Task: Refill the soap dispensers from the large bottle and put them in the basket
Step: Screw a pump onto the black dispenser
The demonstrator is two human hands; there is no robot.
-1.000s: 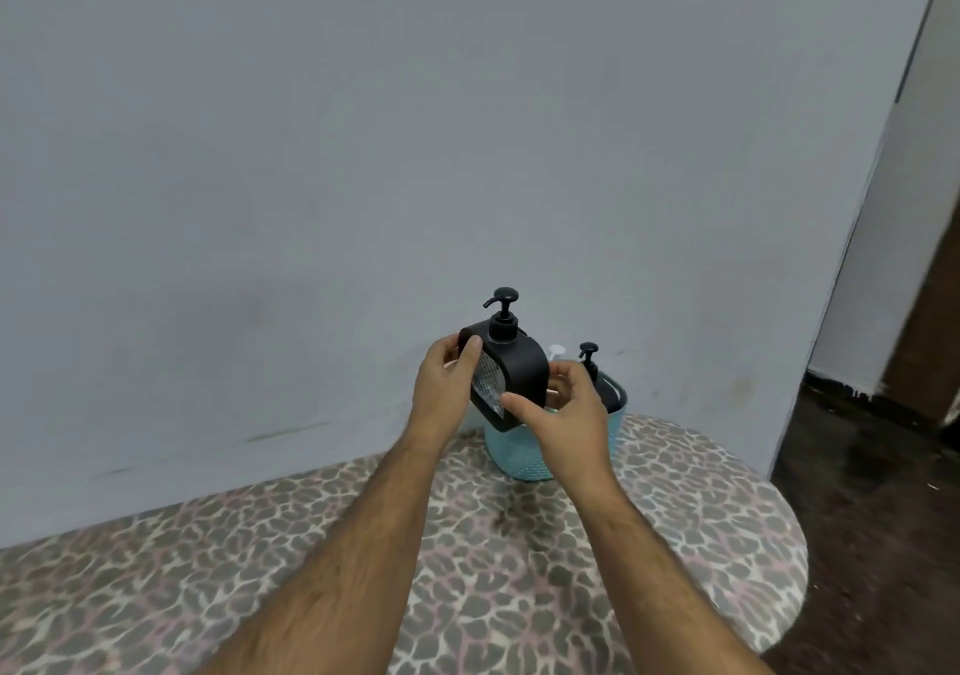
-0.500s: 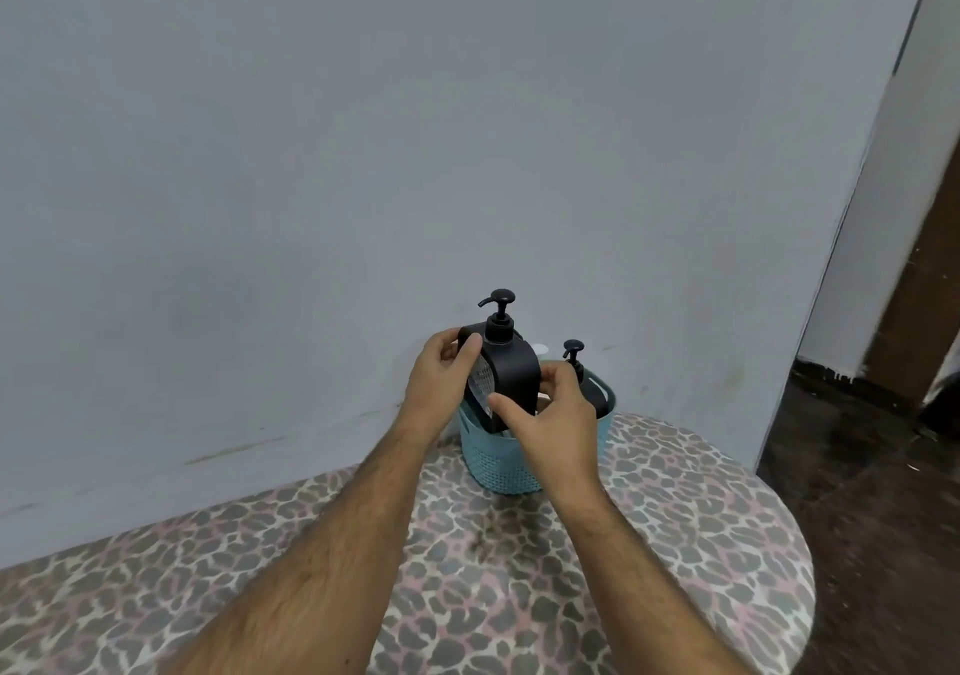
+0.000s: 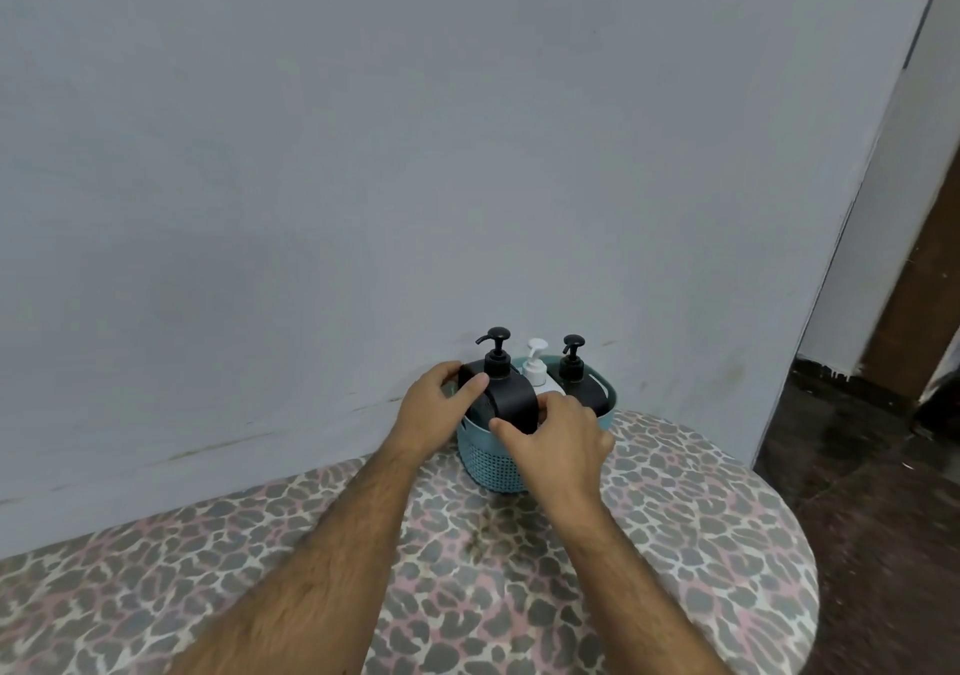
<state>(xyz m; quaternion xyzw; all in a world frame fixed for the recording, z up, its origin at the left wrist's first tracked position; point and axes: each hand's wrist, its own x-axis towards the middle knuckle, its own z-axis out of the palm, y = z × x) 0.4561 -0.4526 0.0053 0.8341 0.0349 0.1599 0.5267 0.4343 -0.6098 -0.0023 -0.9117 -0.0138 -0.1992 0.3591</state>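
The worktop (image 3: pixel 649 544), covered in a leopard-print cloth, is rounded at its right end, and the teal basket (image 3: pixel 493 466) is stood at its far edge, close against the grey wall (image 3: pixel 363 154) and toward that rounded end. A hard push on the basket could slide it on the cloth or knock it against the wall.

Inside the basket, a black dispenser (image 3: pixel 584 388) is seen at the right side and a white pump bottle (image 3: pixel 535 370) in the middle, both upright. The black dispenser being lowered (image 3: pixel 511 401) is held at the left side, its base already below the rim as far as can be judged; whether it rests on the basket floor cannot be told.

It is grasped by both hands: the left hand (image 3: pixel 434 417) is wrapped round its left shoulder with the thumb laid on its front, and the right hand (image 3: pixel 558 440) pinches its lower right edge, the fingers partly hidden behind it.

The space left in the basket looks tight. If the dispenser is pressed down at a tilt, the white pump bottle could be shoved over or wedged. The right fingers could be trapped between the two bodies. If the grip is released early, the dispenser may tip, and soap could leak if the pump top is loose.
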